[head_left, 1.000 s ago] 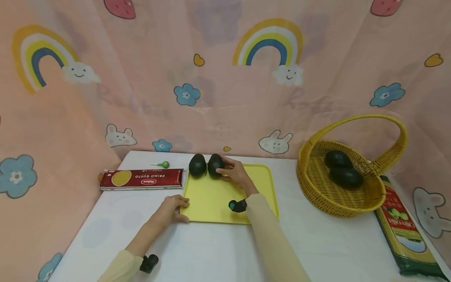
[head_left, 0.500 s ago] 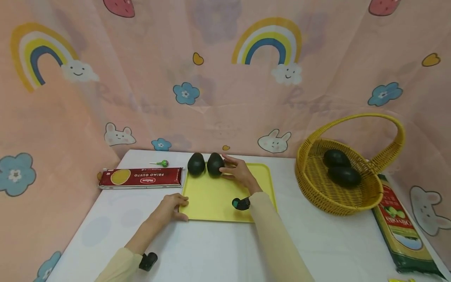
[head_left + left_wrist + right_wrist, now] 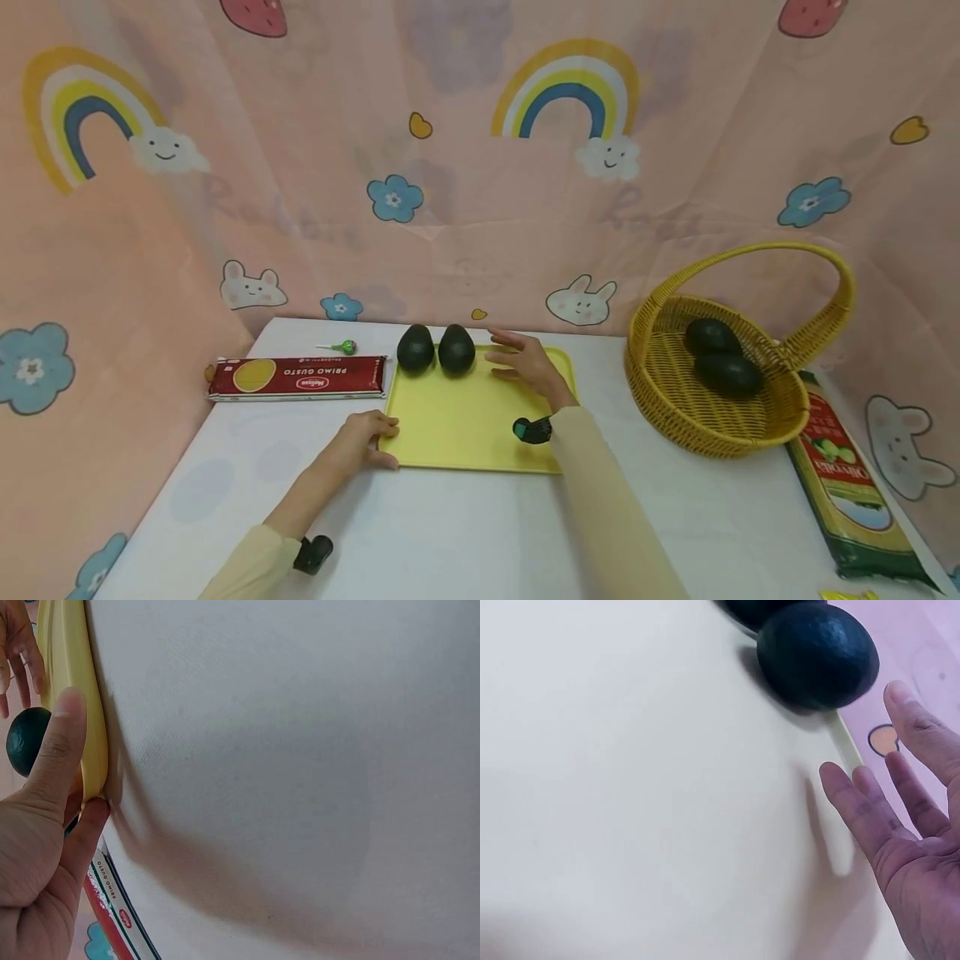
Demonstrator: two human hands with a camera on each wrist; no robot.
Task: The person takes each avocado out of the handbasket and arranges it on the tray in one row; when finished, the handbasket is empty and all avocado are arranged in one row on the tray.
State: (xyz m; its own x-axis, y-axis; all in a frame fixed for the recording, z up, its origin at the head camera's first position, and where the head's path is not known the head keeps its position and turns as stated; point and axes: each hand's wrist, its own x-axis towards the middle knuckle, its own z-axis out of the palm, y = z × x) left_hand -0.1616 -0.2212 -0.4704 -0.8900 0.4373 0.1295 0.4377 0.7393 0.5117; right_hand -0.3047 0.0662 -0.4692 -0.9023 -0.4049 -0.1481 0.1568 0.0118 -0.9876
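Observation:
Two dark green avocados stand side by side at the back left of a yellow tray (image 3: 465,437), the left avocado (image 3: 416,350) and the right avocado (image 3: 456,351). My right hand (image 3: 528,367) hovers over the tray just right of them, fingers spread and holding nothing; the right wrist view shows a gap between its fingertips and the nearer avocado (image 3: 817,658). At the tray's front left corner my left hand (image 3: 362,439) grips the rim, thumb along the front and fingers at the left side. In the left wrist view, thumb and fingers close around the tray edge (image 3: 91,750).
A yellow wicker basket (image 3: 652,408) holding two more avocados (image 3: 727,375) stands at the right. An olive-labelled green and red package (image 3: 855,492) lies beside it. A red spaghetti pack (image 3: 300,378) and a green lollipop (image 3: 345,347) lie left of the tray. A patterned cloth (image 3: 465,250) hangs behind.
My right hand has let go of the right avocado and drawn back to the right, its fingers spreading. The left hand stays at the tray corner.

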